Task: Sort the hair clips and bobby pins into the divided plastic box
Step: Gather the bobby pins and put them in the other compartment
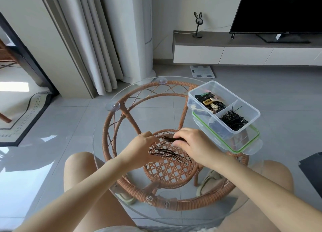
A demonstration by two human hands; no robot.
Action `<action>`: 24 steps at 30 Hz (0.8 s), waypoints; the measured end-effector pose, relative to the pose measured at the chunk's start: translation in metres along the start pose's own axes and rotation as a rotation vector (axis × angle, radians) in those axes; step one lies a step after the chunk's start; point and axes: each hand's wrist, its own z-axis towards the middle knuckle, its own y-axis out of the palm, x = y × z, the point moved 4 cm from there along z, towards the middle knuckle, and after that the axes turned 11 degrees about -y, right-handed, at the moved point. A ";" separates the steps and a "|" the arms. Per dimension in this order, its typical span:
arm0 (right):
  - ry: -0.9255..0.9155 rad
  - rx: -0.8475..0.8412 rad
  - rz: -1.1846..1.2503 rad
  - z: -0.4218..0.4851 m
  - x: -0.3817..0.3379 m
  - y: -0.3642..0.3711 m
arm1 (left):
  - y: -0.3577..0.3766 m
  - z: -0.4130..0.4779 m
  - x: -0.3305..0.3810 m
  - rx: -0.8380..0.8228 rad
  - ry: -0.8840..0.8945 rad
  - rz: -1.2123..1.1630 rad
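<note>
Now your right hand (193, 144) pinches a bobby-pin bundle (174, 139) (black); your left hand (141, 149) curls by loose pins (169, 153), grip unclear.

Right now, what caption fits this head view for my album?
Right hand pinches a pin bundle; left hand touches loose pins on the table, box nearby.

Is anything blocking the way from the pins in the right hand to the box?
Nothing visible. The right hand grips a bundle of bobby pins; only bare glass tabletop lies between it and the open box, whose nearer compartment already holds pins.
</note>
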 end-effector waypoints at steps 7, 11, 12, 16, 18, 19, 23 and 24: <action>0.027 0.138 -0.009 -0.006 0.015 -0.071 | 0.009 0.007 0.033 0.005 0.095 0.052; 0.036 0.141 -0.095 -0.011 0.038 -0.114 | 0.016 0.013 0.045 -0.011 0.135 0.113; 0.035 0.126 -0.140 -0.013 0.047 -0.122 | 0.018 0.014 0.046 -0.016 0.140 0.141; 0.058 -0.060 -0.350 -0.021 0.091 -0.145 | 0.021 0.021 0.052 -0.023 0.187 0.156; 0.081 -0.228 -0.437 -0.022 0.111 -0.142 | 0.020 0.024 0.054 -0.037 0.214 0.145; 0.091 -0.310 -0.468 -0.022 0.117 -0.138 | 0.020 0.025 0.055 -0.048 0.224 0.138; 0.060 -0.511 -0.492 -0.016 0.122 -0.120 | 0.020 0.025 0.059 -0.114 0.262 0.149; 0.053 -0.519 -0.486 -0.014 0.122 -0.117 | 0.022 0.023 0.060 -0.126 0.277 0.164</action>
